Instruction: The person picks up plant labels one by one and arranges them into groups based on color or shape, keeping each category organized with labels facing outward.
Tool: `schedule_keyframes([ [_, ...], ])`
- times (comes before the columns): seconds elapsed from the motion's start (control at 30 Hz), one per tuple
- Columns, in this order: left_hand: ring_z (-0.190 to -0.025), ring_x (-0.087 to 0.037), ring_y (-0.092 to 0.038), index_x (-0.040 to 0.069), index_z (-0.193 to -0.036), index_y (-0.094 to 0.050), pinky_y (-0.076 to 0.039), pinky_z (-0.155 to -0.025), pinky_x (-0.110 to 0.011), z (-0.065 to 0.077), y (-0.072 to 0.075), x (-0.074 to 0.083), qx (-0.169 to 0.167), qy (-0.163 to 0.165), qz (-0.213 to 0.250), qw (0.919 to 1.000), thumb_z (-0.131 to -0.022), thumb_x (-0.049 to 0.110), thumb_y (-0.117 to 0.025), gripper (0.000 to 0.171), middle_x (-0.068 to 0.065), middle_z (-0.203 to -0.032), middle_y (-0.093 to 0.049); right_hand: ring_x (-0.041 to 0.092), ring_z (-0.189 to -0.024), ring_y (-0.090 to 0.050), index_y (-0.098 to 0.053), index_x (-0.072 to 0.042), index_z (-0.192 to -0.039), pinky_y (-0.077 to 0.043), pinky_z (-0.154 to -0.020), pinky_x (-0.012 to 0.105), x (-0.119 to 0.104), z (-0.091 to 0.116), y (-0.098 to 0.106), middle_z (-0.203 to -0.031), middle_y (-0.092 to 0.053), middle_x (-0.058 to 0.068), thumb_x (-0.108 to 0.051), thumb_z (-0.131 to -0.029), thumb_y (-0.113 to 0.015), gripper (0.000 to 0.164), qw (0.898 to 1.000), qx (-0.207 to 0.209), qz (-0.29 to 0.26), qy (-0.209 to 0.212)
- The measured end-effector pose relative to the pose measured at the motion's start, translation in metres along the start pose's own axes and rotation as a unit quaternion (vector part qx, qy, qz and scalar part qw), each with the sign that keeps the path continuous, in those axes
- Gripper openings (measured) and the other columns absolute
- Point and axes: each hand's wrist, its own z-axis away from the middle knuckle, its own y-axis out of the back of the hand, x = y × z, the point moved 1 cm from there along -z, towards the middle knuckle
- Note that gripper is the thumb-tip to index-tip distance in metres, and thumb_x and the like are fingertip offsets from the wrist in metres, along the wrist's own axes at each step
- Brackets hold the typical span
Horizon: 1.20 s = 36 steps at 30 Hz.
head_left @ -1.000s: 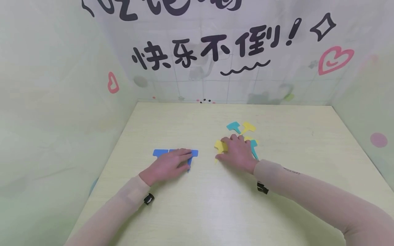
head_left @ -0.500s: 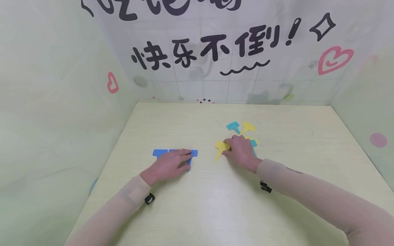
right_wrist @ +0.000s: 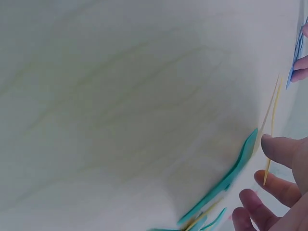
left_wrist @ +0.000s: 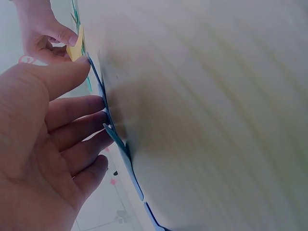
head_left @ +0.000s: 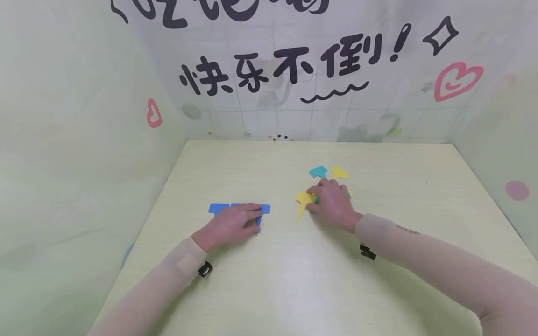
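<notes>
My left hand (head_left: 229, 226) rests on a row of blue T-shaped plant labels at the left of the table. One blue label (head_left: 219, 208) shows left of the hand, another (head_left: 265, 209) under its fingertips. In the left wrist view those fingers touch the labels' faces, fairly straight. My right hand (head_left: 334, 205) pinches a yellow T-shaped plant label (head_left: 302, 199) by its head between thumb and forefinger, its point toward me. A teal label (right_wrist: 221, 183) lies close below the hand in the right wrist view. The palm hides part of the pile.
Behind the right hand lie a teal label (head_left: 318, 172) and a yellow label (head_left: 340, 172) on the pale wooden table (head_left: 269, 289). Another yellow label's edge (head_left: 351, 193) peeks out beside the knuckles. A printed curtain (head_left: 252, 121) stands along the table's back edge.
My right hand has gone from spread over the pile to pinching the yellow label, which has turned and shifted slightly right. A teal label's stem is now covered. My left hand has stayed put.
</notes>
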Motion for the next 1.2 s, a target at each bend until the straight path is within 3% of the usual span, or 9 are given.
schedule_keyframes([
  [0.13,-0.137,-0.027,-0.048,0.007,-0.143,-0.058,-0.043,-0.11,-0.042,0.001,0.0,0.0,-0.004,0.003,-0.003,1.0,-0.098,0.038,-0.067,0.055,-0.006,-0.151,-0.05,0.031,-0.115,-0.049,-0.074,-0.02,-0.123,-0.037,-0.095,0.059,-0.003,-0.002,0.005,-0.125,-0.057,0.005,-0.038,-0.084,-0.083,0.044,1.0,0.006,-0.004,0.028],
  [0.37,-0.139,-0.026,-0.045,0.011,-0.146,-0.055,-0.044,-0.109,-0.042,0.002,0.002,0.002,-0.026,0.021,0.001,0.9995,-0.097,0.04,-0.067,0.058,-0.003,-0.153,-0.047,0.037,-0.135,-0.04,-0.075,-0.025,-0.122,-0.023,-0.108,0.074,-0.011,-0.009,0.004,-0.142,-0.052,0.011,-0.038,-0.084,-0.083,0.041,0.999,-0.009,-0.015,0.047],
  [0.73,-0.142,-0.024,-0.042,0.013,-0.149,-0.052,-0.042,-0.111,-0.042,0.002,0.008,0.003,-0.057,0.026,-0.004,0.998,-0.098,0.042,-0.065,0.06,-0.002,-0.156,-0.043,0.033,-0.138,-0.039,-0.074,-0.03,-0.123,-0.022,-0.111,0.072,-0.029,-0.016,-0.009,-0.147,-0.05,0.009,-0.04,-0.084,-0.083,0.041,0.998,-0.036,-0.021,0.047],
  [1.2,-0.141,-0.025,-0.043,0.013,-0.148,-0.053,-0.042,-0.111,-0.043,0.003,0.01,0.002,-0.059,0.015,0.0,0.9981,-0.099,0.041,-0.065,0.058,-0.003,-0.156,-0.043,0.038,-0.14,-0.036,-0.074,-0.031,-0.122,-0.022,-0.11,0.073,-0.049,-0.018,-0.017,-0.149,-0.048,0.01,-0.039,-0.085,-0.082,0.039,0.996,-0.066,-0.019,0.061],
])
